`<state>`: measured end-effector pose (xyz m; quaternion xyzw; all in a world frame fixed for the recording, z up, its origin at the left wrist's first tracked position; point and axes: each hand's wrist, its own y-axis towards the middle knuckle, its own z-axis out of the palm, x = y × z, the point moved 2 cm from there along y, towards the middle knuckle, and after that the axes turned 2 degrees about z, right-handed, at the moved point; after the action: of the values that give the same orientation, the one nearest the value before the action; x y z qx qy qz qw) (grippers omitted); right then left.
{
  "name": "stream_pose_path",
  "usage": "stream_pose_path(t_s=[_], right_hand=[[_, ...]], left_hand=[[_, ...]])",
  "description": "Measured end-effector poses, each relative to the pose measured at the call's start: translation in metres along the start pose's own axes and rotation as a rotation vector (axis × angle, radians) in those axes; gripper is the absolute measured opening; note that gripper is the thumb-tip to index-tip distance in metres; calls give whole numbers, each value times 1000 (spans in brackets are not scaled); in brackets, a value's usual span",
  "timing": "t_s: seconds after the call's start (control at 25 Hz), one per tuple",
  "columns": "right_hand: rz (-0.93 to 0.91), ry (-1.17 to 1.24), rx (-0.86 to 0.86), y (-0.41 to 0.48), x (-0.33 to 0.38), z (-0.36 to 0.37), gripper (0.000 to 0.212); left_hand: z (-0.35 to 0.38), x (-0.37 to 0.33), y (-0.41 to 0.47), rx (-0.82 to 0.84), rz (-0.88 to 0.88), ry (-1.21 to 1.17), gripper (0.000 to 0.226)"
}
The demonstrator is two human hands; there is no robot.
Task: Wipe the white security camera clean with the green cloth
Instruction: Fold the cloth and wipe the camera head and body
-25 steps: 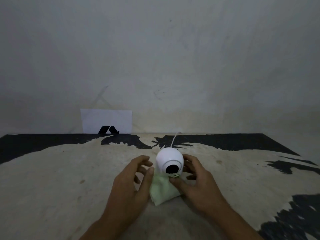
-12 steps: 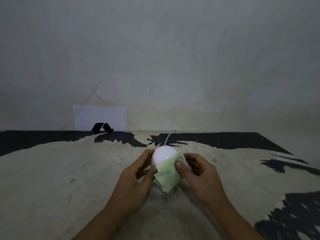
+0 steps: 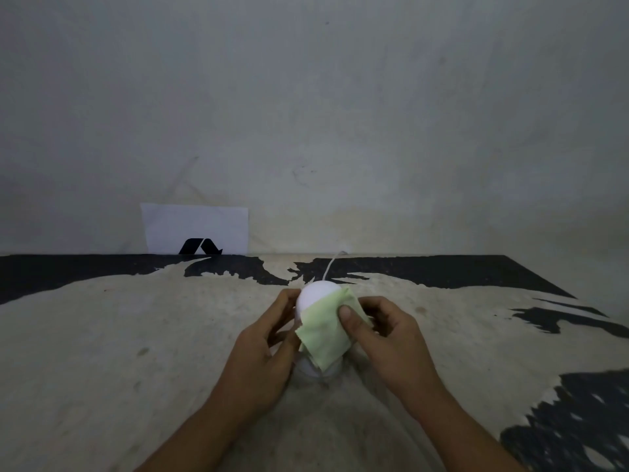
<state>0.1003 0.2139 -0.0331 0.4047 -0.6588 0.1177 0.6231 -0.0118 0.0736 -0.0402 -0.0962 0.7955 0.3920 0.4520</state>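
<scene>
- The white security camera (image 3: 317,296) stood upright on the worn table (image 3: 102,352), between both hands.
- The left hand (image 3: 262,356) cupped its left side, steadying.
- The right hand (image 3: 391,338) pressed the green cloth (image 3: 323,335) against its front by the thumb.

Two bare forearms, no sleeves showing, lead to a left hand (image 3: 262,352) and right hand (image 3: 391,338) with short, unpainted nails.
</scene>
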Motion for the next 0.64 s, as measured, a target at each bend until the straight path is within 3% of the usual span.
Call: stream_pose_path(t_s=[0.12,0.28,0.4,0.64], right_hand=[[15,2,48,2,-6,-7,13],[44,-109,118,-6,-14,-2,36],[25,-203,76,-11,-13,13,51],[21,-233,157,-6,-12,-5,42]], left_hand=[[-1,2,0,-21,-22,12,34],[-1,4,-1,-12,-53,-12,34],[-1,4,-1,-11,-59,-44,34],[-1,6,-1,3,-63,-24,37]])
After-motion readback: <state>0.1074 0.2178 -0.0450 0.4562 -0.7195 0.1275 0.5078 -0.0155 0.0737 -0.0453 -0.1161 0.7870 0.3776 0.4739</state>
